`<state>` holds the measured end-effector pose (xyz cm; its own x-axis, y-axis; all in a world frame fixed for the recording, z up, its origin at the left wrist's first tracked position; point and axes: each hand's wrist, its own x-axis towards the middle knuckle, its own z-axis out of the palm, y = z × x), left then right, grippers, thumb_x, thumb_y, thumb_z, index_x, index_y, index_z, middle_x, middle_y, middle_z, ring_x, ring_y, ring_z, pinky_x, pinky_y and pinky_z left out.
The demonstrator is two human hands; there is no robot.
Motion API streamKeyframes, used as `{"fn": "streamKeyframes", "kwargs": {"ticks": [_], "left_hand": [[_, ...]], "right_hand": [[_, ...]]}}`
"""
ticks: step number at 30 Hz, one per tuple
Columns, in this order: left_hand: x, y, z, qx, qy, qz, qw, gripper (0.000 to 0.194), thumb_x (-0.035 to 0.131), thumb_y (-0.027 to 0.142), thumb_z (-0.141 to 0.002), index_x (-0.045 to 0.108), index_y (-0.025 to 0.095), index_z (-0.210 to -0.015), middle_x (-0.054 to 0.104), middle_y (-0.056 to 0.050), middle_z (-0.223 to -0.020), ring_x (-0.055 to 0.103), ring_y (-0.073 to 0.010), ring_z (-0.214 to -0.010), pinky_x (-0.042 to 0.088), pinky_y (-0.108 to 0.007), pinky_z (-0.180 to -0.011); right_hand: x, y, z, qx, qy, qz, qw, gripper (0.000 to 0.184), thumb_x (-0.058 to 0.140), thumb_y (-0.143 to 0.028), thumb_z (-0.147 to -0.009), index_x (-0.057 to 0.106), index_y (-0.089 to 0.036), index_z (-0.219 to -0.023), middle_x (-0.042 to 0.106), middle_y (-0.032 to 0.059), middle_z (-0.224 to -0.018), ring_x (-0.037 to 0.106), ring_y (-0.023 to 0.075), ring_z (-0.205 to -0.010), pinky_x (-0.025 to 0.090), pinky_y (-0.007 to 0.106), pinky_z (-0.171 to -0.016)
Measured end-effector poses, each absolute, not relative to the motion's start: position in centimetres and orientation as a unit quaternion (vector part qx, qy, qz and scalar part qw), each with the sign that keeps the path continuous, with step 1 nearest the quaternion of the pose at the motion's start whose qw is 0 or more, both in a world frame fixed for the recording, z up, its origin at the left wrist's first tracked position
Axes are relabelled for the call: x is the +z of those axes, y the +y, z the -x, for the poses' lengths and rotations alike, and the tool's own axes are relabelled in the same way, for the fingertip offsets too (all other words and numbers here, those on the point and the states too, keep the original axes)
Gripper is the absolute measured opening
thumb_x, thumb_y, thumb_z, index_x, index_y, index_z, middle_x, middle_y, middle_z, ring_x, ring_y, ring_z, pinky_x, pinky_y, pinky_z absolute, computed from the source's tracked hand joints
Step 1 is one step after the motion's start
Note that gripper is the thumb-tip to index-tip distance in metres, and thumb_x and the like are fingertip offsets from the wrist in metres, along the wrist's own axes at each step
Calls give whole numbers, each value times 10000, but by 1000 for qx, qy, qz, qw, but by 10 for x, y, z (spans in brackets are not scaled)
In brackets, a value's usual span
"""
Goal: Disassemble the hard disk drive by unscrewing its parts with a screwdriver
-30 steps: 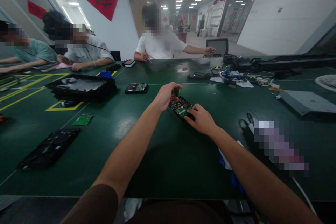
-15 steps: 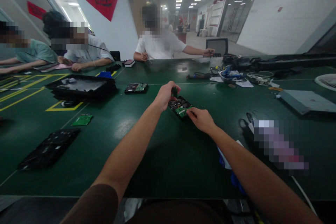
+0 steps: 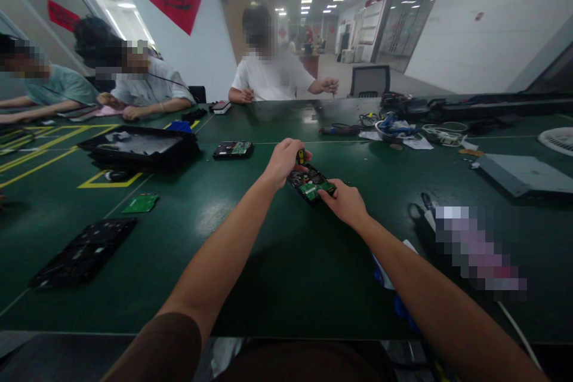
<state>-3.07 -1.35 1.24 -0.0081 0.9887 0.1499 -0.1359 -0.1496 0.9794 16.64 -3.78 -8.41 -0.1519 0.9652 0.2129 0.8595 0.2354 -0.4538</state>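
My left hand is closed around a screwdriver with a black and yellow handle; its shaft and tip are hidden by my fingers. Below that hand lies a hard drive, dark with a green circuit board on its near part. My right hand grips the drive's right end, thumb on top beside the board. A second hard drive rests farther back to the left. Off to the left are a loose green circuit board and a flat black casing.
A black tray stands at back left. Cables and a grey metal box occupy the right side of the green table. Across the table a person in white works; others sit at left.
The screwdriver handle now shows its yellow part in my left hand. My right hand has shifted slightly on the drive. The person opposite has drawn one outstretched hand inward.
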Motion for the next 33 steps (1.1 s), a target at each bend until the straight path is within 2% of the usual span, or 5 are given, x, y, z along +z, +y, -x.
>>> {"fn": "streamKeyframes", "kwargs": {"ticks": [6, 13, 21, 27, 33], "left_hand": [[11, -11, 33, 580, 455, -526, 424, 195, 586, 335, -771, 666, 160, -741, 616, -58, -787, 596, -162, -715, 477, -207, -487], [11, -10, 35, 576, 409, -476, 524, 217, 609, 355, -767, 602, 176, -888, 670, -68, -810, 651, -197, -756, 514, -253, -523], [7, -4, 40, 585, 424, -502, 476, 222, 579, 352, -770, 682, 155, -764, 623, -72, -806, 599, -173, -748, 484, -222, -503], [8, -5, 38, 576, 398, -458, 547, 222, 612, 359, -764, 638, 165, -868, 665, -72, -815, 642, -194, -738, 518, -268, -529], [7, -5, 36, 574, 389, -455, 559, 205, 620, 344, -750, 641, 152, -819, 675, -81, -832, 645, -186, -754, 519, -259, -539]], "right_hand": [[-85, -37, -166, 116, -750, 611, 225, 477, 571, -579, -928, 595, -259, -1282, 723, 51, -880, 653, 209, -718, 379, 276, -548], [-87, -37, -167, 98, -763, 595, 234, 467, 556, -553, -944, 586, -266, -1311, 729, 48, -887, 647, 200, -698, 369, 274, -534], [-89, -35, -169, 75, -807, 532, 246, 405, 505, -497, -988, 668, -258, -1271, 735, 40, -871, 654, 192, -746, 445, 292, -644], [-93, -34, -169, 114, -820, 489, 273, 349, 481, -412, -1010, 681, -279, -1262, 745, 28, -961, 648, 166, -741, 442, 269, -634], [-90, -35, -169, 125, -819, 494, 265, 338, 496, -390, -1001, 679, -277, -1261, 736, 25, -938, 632, 158, -720, 422, 263, -634]]}}
